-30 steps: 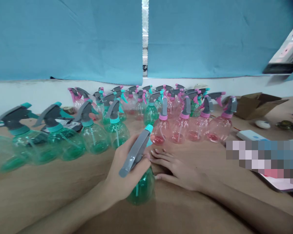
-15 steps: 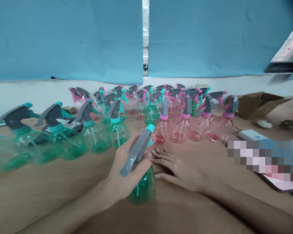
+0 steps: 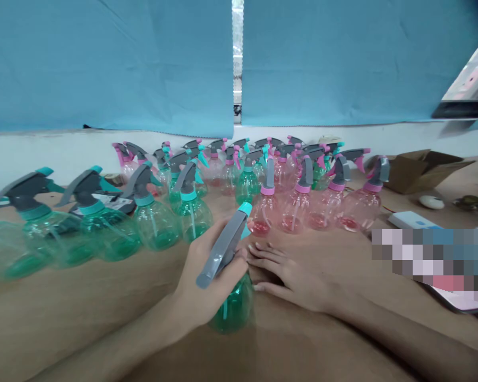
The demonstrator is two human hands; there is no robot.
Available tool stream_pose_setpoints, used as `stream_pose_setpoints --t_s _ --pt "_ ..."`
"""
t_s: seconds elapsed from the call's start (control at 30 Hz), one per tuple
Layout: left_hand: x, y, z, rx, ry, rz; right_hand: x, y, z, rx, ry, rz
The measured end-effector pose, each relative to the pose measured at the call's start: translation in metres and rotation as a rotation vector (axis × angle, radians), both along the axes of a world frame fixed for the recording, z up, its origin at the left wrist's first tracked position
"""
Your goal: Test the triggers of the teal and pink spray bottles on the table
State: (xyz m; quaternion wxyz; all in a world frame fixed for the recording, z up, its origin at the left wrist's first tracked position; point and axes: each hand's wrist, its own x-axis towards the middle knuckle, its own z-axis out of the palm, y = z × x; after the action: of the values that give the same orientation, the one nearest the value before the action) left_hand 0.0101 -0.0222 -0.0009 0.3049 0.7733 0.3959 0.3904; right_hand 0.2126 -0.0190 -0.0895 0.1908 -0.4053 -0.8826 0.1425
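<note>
My left hand point(image 3: 201, 278) is wrapped round the neck of a green spray bottle point(image 3: 233, 307) with a grey trigger head point(image 3: 223, 246) and teal nozzle; the bottle stands on the brown table point(image 3: 83, 313). My right hand point(image 3: 287, 273) lies flat on the table just right of the bottle, fingers stretched out towards it, holding nothing. A row of green spray bottles point(image 3: 155, 223) stands to the left. Pink spray bottles point(image 3: 298, 209) stand behind my hands.
More pink and green bottles crowd the back of the table below a blue curtain point(image 3: 111, 63). An open cardboard box point(image 3: 420, 170), a small white object point(image 3: 430, 201) and a white flat box point(image 3: 410, 220) lie at the right. A blurred patch covers the right edge.
</note>
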Motion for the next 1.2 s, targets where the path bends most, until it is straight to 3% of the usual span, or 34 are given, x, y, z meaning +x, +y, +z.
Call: stream_pose_setpoints --t_s 0.4,0.9,1.2 --pt "0.0003 0.0017 -0.0049 -0.037 -0.060 -0.033 0.0001 0.0003 -0.0010 -0.001 -0.012 -0.003" --pt "0.0015 0.0015 0.0030 -0.003 -0.008 -0.024 0.0002 0.0003 0.0008 -0.011 -0.032 -0.004" --pt "-0.0005 0.0017 -0.0021 -0.016 -0.007 -0.023 -0.0002 -0.0002 0.0005 -0.010 -0.010 -0.007"
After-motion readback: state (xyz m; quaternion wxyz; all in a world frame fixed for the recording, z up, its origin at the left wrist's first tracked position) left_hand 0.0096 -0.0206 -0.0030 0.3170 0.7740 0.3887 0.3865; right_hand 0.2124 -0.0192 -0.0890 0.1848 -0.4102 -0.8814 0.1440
